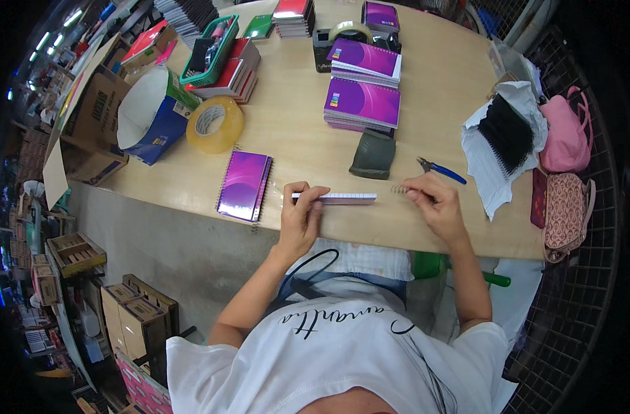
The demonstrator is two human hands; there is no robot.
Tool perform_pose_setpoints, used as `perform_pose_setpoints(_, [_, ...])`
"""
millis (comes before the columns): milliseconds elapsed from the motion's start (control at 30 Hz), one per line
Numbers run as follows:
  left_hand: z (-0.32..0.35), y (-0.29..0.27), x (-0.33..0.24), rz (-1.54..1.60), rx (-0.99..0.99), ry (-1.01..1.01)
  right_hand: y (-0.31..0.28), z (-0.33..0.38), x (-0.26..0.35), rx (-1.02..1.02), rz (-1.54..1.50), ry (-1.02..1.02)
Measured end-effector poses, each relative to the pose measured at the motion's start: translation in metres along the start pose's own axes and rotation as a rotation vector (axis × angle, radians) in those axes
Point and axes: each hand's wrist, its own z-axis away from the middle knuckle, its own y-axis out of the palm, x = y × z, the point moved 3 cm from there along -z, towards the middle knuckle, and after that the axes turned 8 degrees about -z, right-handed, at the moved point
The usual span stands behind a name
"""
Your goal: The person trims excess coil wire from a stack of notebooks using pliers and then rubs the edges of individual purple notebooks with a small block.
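Left hand (301,219): closed in a pinch on the left end of the pad (346,199), thumb on the near side, fingers bent over the far side. The pad is held edge-on near the front edge of the table (294,148), in front of the person's torso, its page edges showing as a narrow white strip.

Right hand (435,205): thumb and index finger nearly together on a short coil (400,189), remaining fingers curled in. The coil points left, toward the right end of the pad, with a small gap between; the grip is small in view, so exact contact on the wire is hard to read.

Left of the left hand: purple notebook (244,186), lying flat and slightly turned, coil ends protruding at top and bottom. Beyond it, tape roll (226,138) on its side, beside a blue carton (153,138).

Beyond the pad: dark block (373,155), just in front of the purple stack (361,103). Pliers (444,171) with blue handles lie open just beyond the right hand.

Farther right: bundle of black coils (506,131) on crumpled white paper (493,190); next to it a pink bag (563,138) and patterned pouch (566,207).
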Motion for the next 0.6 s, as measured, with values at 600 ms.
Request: perform_pose_setpoints(600, [-0.007,0.014,0.003,0.053,-0.120,-0.088,0.028,-0.008,0.016,0.183,-0.006,-0.033])
